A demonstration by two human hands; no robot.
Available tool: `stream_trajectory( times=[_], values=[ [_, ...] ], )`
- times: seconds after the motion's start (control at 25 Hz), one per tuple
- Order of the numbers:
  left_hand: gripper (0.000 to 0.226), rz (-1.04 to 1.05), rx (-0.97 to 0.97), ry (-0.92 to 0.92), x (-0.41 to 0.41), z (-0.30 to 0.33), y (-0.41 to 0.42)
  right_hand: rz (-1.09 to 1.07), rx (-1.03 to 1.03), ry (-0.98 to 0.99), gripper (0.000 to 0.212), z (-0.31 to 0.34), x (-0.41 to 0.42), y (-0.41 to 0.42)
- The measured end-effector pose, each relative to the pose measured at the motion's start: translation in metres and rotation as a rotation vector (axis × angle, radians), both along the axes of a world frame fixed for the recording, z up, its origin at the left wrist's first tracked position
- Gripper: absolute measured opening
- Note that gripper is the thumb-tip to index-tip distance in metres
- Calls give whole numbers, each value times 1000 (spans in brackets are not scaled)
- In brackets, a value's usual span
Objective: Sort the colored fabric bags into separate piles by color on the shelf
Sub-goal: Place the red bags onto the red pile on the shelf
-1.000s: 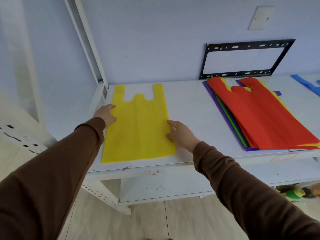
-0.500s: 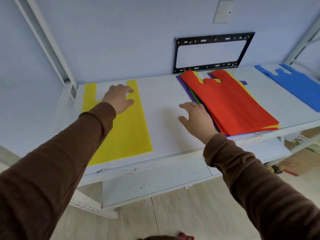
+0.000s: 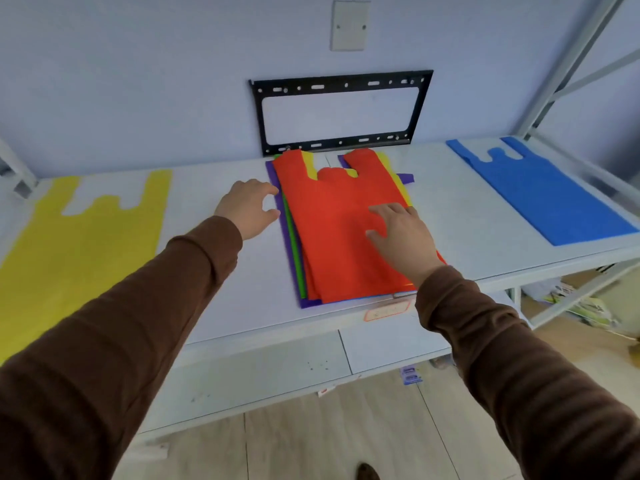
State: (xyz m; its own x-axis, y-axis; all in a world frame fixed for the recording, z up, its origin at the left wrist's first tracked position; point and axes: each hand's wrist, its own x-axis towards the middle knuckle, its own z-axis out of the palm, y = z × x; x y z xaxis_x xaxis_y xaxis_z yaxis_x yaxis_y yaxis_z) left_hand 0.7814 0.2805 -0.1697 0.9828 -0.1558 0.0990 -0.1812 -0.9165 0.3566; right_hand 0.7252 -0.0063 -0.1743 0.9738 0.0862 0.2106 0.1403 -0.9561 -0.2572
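From the head camera, both arms in brown sleeves reach forward over the white shelf (image 3: 221,271) toward a mixed stack of fabric bags lying at its middle. The top bag of that stack is red (image 3: 343,220); yellow, green and purple edges of the bags beneath it stick out along the left side and by the handles.

The left hand (image 3: 247,213) sits at the stack's left edge, wrist straight, palm down. Its fingers are curled and loosely spread, thumb and forefinger forming an open hook just beside the purple edge (image 3: 281,216); it seems to touch the fabric, though the view is too blurred to say for sure. It grips nothing.

The right hand (image 3: 403,237) lies palm down on the red bag, toward its right half. Its fingers are spread flat over the cloth, pointing up and to the left, and they pinch nothing.

A single yellow bag (image 3: 69,258) lies flat at the shelf's far left, and a blue bag (image 3: 540,195) lies flat at the far right, both well apart from the stack.
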Motion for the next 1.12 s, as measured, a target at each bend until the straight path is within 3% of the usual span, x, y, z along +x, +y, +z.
stream_trajectory(
  times=[0.28, 0.4, 0.6, 0.72, 0.96, 1.12],
  values=[
    [61, 234, -31, 143, -6, -23, -83, 57, 14, 124, 52, -16, 56, -99],
    [71, 334, -78, 228, -6, -31, -92, 62, 75, 230, 58, -30, 73, -107],
    [78, 356, -105, 148, 2, -34, -97, 40, 145, 248, 69, -43, 87, -106],
    [81, 356, -181, 201, 1, -37, -99, 43, 164, 294, 75, -43, 91, -105],
    [78, 362, -175, 188, 2, -42, -102, 92, 426, 366, 90, -31, 86, -97],
    [73, 368, -157, 181, 0, -45, -103, 144, 656, 517, 68, -25, 74, -97]
  ],
)
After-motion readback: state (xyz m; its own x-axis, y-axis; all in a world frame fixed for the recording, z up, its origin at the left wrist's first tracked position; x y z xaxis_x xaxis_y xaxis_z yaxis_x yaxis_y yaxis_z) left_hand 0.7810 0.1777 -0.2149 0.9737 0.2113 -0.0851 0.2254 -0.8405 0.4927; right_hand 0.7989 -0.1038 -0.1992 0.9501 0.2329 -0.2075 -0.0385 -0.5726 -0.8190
